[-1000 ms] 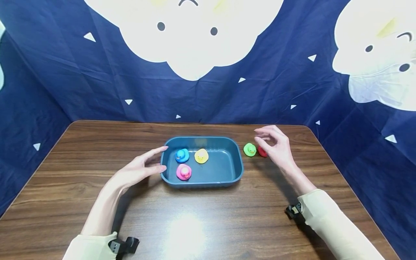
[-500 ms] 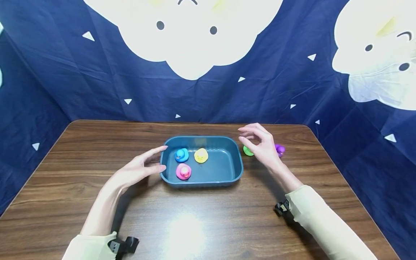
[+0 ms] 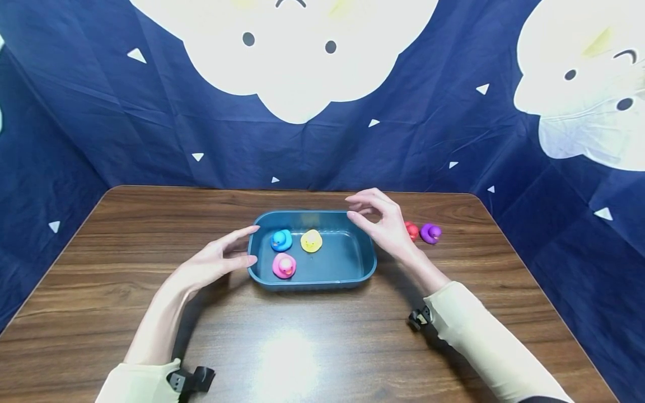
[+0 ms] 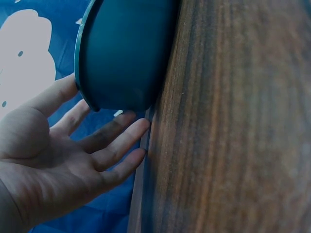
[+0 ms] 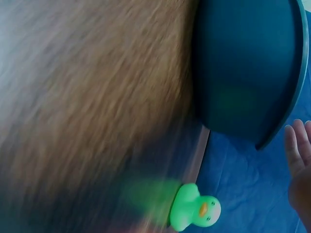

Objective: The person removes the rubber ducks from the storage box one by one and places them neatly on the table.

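A dark teal rectangular tray (image 3: 347,279) stands on the table. Inside it sit a blue rubber duck (image 3: 281,240), a yellow rubber duck (image 3: 311,241) and a pink rubber duck (image 3: 284,266). My left hand (image 3: 214,266) rests at the tray's left end, thumb and fingers spread and at its rim in the left wrist view. Above the tray's right end hovers my right hand (image 3: 381,224), its fingers loosely bent and nothing seen between them. Hidden beneath it in the head view, a green rubber duck (image 5: 194,208) sits on the table beside the tray in the right wrist view.
Right of the right hand, a red rubber duck (image 3: 411,230), partly covered, and a purple rubber duck (image 3: 430,233) sit on the wooden table (image 3: 166,224). A dark blue cloth with white clouds (image 3: 302,151) hangs behind the table's back edge.
My right hand has moved left, from over the red duck past the green one to the tray's right end. The purple and red ducks have come into sight. The left hand has stayed put.
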